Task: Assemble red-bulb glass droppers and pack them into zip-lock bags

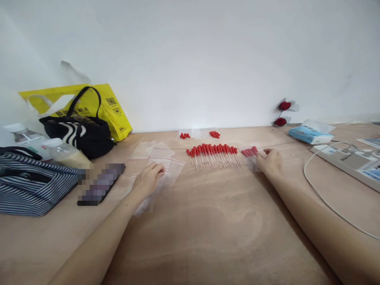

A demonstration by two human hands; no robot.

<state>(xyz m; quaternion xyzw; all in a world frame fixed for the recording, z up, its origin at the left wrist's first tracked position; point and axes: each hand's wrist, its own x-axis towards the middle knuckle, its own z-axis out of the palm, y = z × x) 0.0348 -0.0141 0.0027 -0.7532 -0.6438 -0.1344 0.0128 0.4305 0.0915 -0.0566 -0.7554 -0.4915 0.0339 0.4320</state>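
Red-headed sticks (pixel 213 156) lay in a close row on the far half of the table (pixel 208 237), between my two hands, their heads toward the white wall (pixel 190 63). That wall bounded the far edge, with small red caps (pixel 214 135) in two clusters just in front of it. Toward me, a broad stretch of wood ran between my forearms, the widest room for moving. On the left, a blurred dark slab (pixel 101 186) and a striped bag (pixel 38 184) hemmed in my elbow's side; on the right, a pale cable (pixel 314 194) curved near my forearm, beyond it a power strip (pixel 341 160), and farther off a blue tissue pack (pixel 310 134).

My left arm reached forward and rightward, palm turned down, the left hand (pixel 148 176) resting over flat clear bags (pixel 175 168); its fingers curled loosely, and I could not tell whether they gripped one. My right arm reached forward and leftward, the right hand (pixel 269 161) at the right side of a filled bag (pixel 251 154) with red heads showing inside, just right of the row. Its fingers were bent there, though I could not tell whether they pinched the plastic.
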